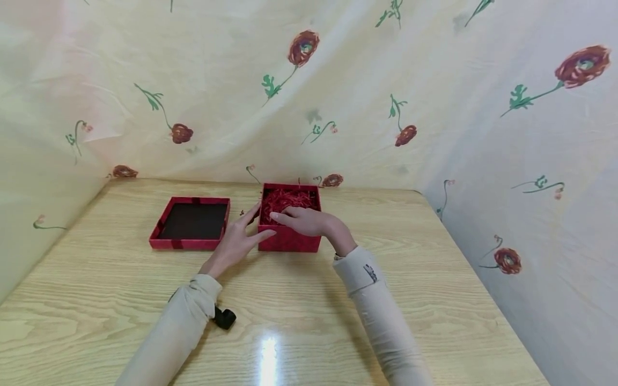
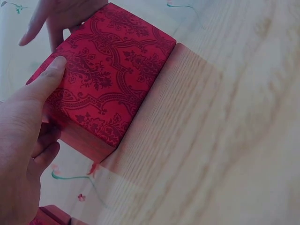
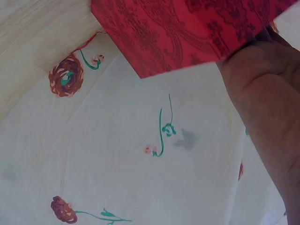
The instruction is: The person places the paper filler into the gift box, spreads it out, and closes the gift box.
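In the head view a red patterned gift box [image 1: 289, 239] stands lidless at the back of the table, filled with red shredded paper [image 1: 277, 199]. My left hand [image 1: 235, 241] holds the box at its front left corner. In the left wrist view the thumb [image 2: 54, 72] lies on the patterned front face and the other fingers go round the side. My right hand [image 1: 304, 220] reaches over the front rim into the shredded paper, thumb pointing left. Its fingertips are hidden inside the box. In the right wrist view the hand [image 3: 262, 70] bends over the box edge.
Left of the box lies its red lid [image 1: 185, 245], inside up, showing a black lining. Small red shreds [image 1: 242, 213] lie between lid and box. A black object [image 1: 224, 318] shows beside the left sleeve. Flower-printed cloth [image 1: 217, 91] hangs behind the table [image 1: 289, 300] and at both sides.
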Demonstrator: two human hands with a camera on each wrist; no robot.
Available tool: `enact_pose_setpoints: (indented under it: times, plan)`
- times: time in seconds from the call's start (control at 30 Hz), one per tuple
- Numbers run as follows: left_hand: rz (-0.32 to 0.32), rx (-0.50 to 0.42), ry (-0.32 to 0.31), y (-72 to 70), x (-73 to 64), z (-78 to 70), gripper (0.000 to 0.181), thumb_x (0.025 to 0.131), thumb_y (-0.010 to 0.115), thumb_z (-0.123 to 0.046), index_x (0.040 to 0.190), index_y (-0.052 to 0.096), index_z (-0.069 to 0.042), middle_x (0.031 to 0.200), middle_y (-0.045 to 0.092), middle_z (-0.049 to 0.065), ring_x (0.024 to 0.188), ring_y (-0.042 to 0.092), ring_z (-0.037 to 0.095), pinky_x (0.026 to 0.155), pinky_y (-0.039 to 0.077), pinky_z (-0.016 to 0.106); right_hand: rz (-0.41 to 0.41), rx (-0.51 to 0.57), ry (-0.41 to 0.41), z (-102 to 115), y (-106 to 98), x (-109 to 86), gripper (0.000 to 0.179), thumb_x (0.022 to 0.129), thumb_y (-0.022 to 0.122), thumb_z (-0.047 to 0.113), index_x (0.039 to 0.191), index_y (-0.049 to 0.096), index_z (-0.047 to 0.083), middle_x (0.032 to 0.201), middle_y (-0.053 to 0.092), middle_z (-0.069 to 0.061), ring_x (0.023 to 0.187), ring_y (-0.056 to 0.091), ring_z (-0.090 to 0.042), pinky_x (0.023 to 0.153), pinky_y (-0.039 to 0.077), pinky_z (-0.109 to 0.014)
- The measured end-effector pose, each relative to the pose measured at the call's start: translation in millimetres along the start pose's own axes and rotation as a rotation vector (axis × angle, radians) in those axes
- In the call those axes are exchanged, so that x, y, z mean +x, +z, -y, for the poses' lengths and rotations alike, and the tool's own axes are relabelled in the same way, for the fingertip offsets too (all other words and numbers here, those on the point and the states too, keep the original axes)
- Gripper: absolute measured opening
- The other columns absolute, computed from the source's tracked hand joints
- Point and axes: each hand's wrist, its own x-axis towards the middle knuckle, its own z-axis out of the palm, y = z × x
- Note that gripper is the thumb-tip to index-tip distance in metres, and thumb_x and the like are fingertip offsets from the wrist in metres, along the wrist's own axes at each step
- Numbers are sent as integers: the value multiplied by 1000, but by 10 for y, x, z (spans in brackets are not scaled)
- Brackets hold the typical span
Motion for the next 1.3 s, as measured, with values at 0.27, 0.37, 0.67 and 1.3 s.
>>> enact_pose_setpoints:
  times: [0.27,0.37,0.67,1.3]
  plan:
    - [14,5,-15,-13,-36,-3,89,95,75,-44,166,28,-16,165,32,15,149,34,40,114,33,63,-100,132,-116,-25,-192,-146,59,109,49,46,150,50,4,135,59,-13,117,62,-28,103,49,-47]
    - [15,5,-14,-20,-36,2,89,95,74,-46,166,28,-17,165,32,15,149,34,41,113,33,64,-179,173,-142,-40,-214,-132,53,108,56,39,146,52,3,123,64,-13,103,65,-27,94,54,-44]
    - [13,6,-38,-23,-40,23,90,95,75,-46,166,28,-18,165,32,15,149,33,40,113,34,63,-319,-58,-126,-31,36,210,55,105,64,32,150,51,3,150,50,-19,138,47,-35,114,40,-48]
    - [22,-15,-41,-7,-22,19,90,94,73,-52,166,28,-21,166,32,13,150,32,38,114,33,62,-97,-104,-62,-45,80,430,53,110,54,31,155,47,3,150,53,-17,138,50,-30,116,38,-45]
